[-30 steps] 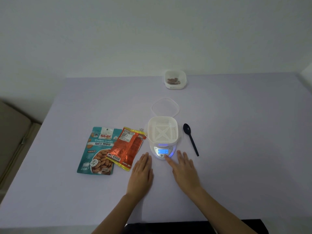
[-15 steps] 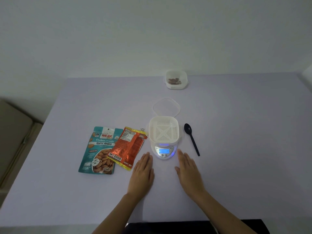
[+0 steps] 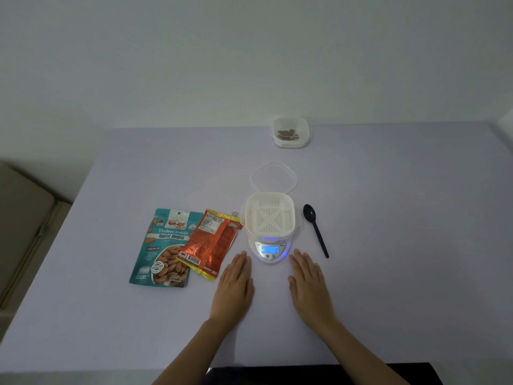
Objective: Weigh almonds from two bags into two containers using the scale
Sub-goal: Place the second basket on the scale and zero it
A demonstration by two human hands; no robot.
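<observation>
My right hand [image 3: 309, 287] has come off the scale [image 3: 269, 259] and lies flat on the lilac table [image 3: 388, 273], fingers straight, holding nothing, like my left hand [image 3: 234, 287]. The display [image 3: 270, 249] now reads 0, with the empty white slotted container [image 3: 270, 215] on top. Just left, the orange bag [image 3: 213, 243] overlaps the teal almond bag [image 3: 166, 248]; a black spoon [image 3: 315, 229] lies right. A second container [image 3: 290, 141] with almonds [image 3: 287, 133] sits at the far edge. Broad tabletop stretches rightward; a plain wall [image 3: 249, 51] stands behind.

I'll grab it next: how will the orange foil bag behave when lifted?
The orange bag looks creased and flat, so it will probably flop and crinkle. Its shiny foil may be slippery. A clip at its top likely keeps it closed.
</observation>
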